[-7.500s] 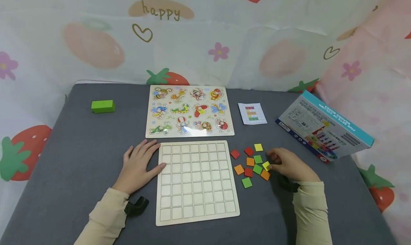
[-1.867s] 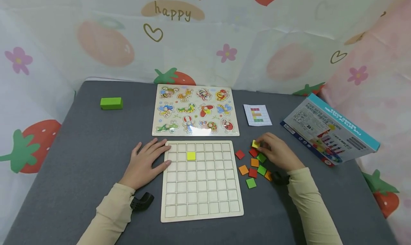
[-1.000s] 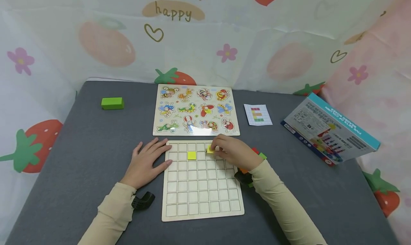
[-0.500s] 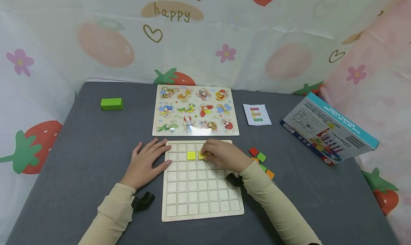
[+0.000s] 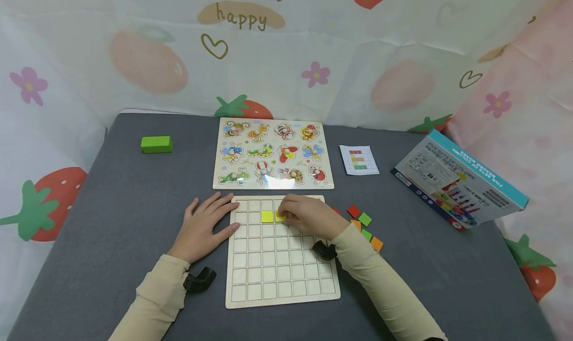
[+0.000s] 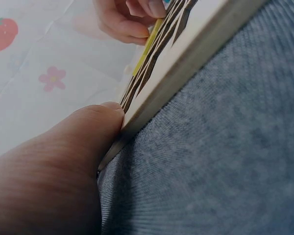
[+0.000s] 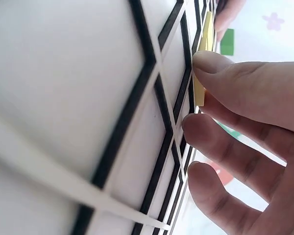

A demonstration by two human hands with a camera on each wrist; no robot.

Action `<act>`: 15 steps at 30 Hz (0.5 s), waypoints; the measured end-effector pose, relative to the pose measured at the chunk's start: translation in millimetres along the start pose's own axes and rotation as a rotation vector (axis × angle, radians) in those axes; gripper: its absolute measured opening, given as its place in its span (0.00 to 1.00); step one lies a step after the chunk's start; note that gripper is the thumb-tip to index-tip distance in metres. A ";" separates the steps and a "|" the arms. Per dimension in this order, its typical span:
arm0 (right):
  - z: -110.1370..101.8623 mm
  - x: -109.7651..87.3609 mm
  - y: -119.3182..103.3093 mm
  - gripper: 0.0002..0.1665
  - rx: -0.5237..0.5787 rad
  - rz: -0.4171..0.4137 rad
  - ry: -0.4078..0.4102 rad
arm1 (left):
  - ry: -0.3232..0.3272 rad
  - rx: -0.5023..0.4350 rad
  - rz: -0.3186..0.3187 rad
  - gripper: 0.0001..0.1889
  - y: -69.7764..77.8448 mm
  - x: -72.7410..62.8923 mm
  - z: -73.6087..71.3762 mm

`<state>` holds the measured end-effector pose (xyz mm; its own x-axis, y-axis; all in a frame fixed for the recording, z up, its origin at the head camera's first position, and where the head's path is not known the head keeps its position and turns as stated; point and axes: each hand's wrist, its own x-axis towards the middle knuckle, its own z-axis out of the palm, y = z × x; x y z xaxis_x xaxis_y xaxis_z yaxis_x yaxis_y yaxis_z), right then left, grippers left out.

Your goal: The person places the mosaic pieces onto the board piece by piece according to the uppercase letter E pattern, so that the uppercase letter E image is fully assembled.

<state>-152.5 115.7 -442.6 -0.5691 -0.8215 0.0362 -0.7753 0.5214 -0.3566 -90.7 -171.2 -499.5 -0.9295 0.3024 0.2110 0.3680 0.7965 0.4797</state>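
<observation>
My right hand (image 5: 313, 215) pinches a yellow square tile (image 5: 279, 216) between thumb and fingers, low over the gridded wooden board (image 5: 283, 286). The right wrist view shows the thumb on that tile (image 7: 199, 93), right at the grid. Directly to its left, a second yellow tile (image 5: 267, 216) lies in a cell of the second row from the top. My left hand (image 5: 202, 230) rests flat with spread fingers at the board's upper left edge. In the left wrist view, the left thumb (image 6: 95, 125) touches the board's side.
Loose red, green and orange tiles (image 5: 377, 243) lie right of the board, partly hidden by the right arm. Behind the board is an insect picture puzzle (image 5: 273, 154). A pattern card (image 5: 359, 160), a tilted box (image 5: 458, 179) and a green block (image 5: 156, 144) surround it.
One yellow tile came onto the board first. My right hand then took another from the pile and carried it left, beside the first. The left hand stayed at the board's edge.
</observation>
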 end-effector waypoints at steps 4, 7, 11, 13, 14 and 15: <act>0.5 1.6 -0.1 0.10 -0.005 -0.014 0.007 | 0.005 -0.002 0.001 0.29 0.5 -0.1 -0.7; 1.2 2.7 0.3 0.10 -0.002 -0.027 0.016 | 0.008 -0.005 0.000 0.29 0.5 -0.3 -0.9; 2.6 2.9 0.8 0.10 0.000 -0.030 0.027 | 0.006 -0.003 0.000 0.29 0.4 -0.4 -0.7; 3.6 2.7 1.1 0.10 -0.005 -0.023 0.030 | 0.004 -0.003 0.001 0.29 0.3 -0.4 -0.6; 4.0 2.6 1.2 0.11 -0.006 -0.019 0.031 | 0.004 -0.002 0.002 0.29 0.3 -0.3 -0.5; 4.6 2.6 1.4 0.11 -0.007 -0.016 0.032 | 0.004 -0.003 0.002 0.29 0.3 -0.3 -0.5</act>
<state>-153.8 113.3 -447.3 -0.5652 -0.8218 0.0716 -0.7859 0.5100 -0.3495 -90.2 -171.4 -499.0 -0.9287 0.3016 0.2157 0.3699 0.7944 0.4818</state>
